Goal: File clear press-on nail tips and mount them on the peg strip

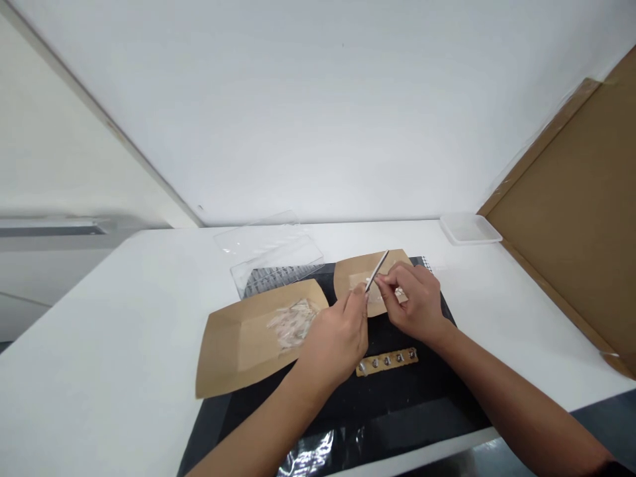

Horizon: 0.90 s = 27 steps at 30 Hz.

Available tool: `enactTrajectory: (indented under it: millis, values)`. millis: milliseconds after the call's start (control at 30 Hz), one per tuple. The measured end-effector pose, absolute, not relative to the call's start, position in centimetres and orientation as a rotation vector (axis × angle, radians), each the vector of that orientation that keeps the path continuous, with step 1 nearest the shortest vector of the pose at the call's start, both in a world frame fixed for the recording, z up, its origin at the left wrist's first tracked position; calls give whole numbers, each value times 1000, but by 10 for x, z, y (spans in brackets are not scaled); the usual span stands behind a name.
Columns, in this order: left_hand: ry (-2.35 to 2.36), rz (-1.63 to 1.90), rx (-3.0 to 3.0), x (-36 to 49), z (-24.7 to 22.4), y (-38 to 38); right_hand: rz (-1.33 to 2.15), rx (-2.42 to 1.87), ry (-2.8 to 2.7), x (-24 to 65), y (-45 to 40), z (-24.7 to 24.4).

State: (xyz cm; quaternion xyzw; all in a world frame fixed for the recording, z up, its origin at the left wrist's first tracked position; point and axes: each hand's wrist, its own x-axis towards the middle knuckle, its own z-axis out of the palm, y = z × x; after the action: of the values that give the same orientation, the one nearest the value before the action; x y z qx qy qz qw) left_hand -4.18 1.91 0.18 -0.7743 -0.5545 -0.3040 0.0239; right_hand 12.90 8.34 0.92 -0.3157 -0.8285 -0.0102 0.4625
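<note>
A white worktable [124, 331], black mat [397, 404] and cardboard parts trays [226, 348] suggest a workshop.

Cannot read any text, label, brand, number or sign anywhere, from upper left of the frame to lower right.

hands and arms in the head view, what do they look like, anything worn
The left hand and right hand are gloveless, with no watch showing. Both forearms are bare; a dark edge, probably a sleeve, shows bottom right.
</note>
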Motion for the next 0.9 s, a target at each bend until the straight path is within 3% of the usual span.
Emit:
enactTrajectory:
  millis: [467,667,900]
  values:
    - [-1795,-899,-2443,-45,1,22,39,-732,-2133,131,83,7]
    - [-2145,-500,-2262,-49,11,27,-101,-700,-2061,139,87,2]
    - [-2457,-488,-1989,-56,42,26,-183,-621,-2033,148,84,4]
